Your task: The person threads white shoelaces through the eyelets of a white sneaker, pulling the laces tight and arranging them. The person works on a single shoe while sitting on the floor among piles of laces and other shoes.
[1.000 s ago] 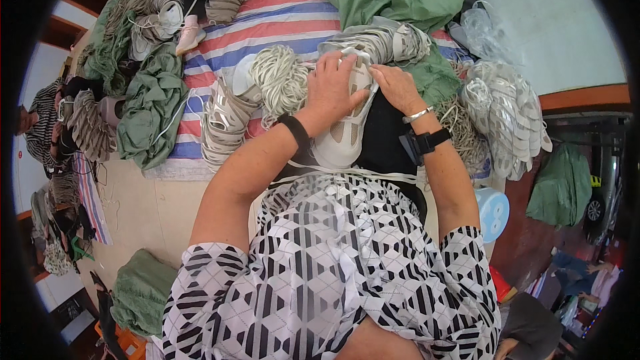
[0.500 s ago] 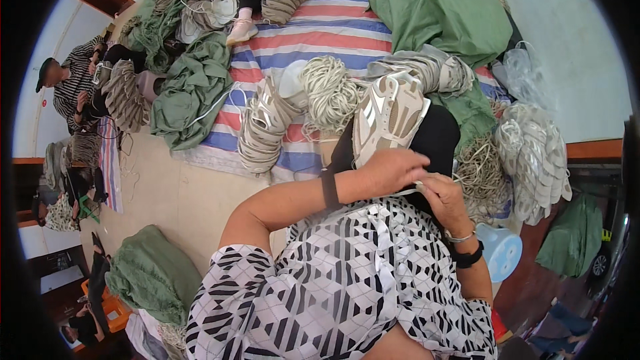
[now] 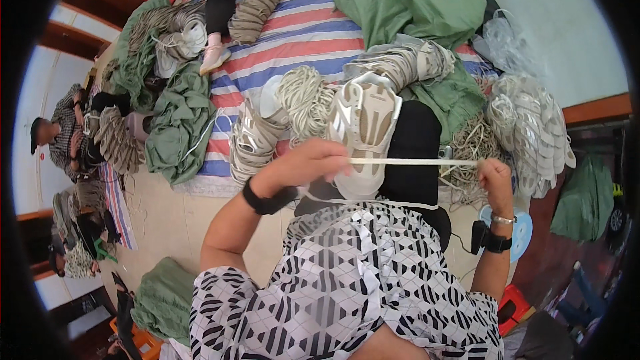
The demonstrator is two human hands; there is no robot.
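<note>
A flat cream shoelace (image 3: 413, 161) is pulled taut between my two hands. My left hand (image 3: 313, 163) is closed around one end, its fingers partly blurred. At the other end, my right hand (image 3: 495, 175) grips the lace in a fist, out beyond my right knee. Under the lace, a beige and white shoe upper (image 3: 363, 120) rests on my black-clad leg. A slack length of lace (image 3: 400, 204) curves below it, across my lap. Just past the upper lies a bundle of cream laces (image 3: 307, 100).
Nested shoe uppers (image 3: 253, 140) stand at the left, with more uppers (image 3: 400, 63) beyond my knee and white ones (image 3: 530, 133) at the right. Green sacks (image 3: 413, 3) lie on the striped sheet (image 3: 293, 47). A blue stool (image 3: 523, 237) stands by my right arm. Other people sit nearby.
My hands were close together over my lap by the upper's near end. They have moved apart, left and right, stretching the lace between them. The view has shifted slightly.
</note>
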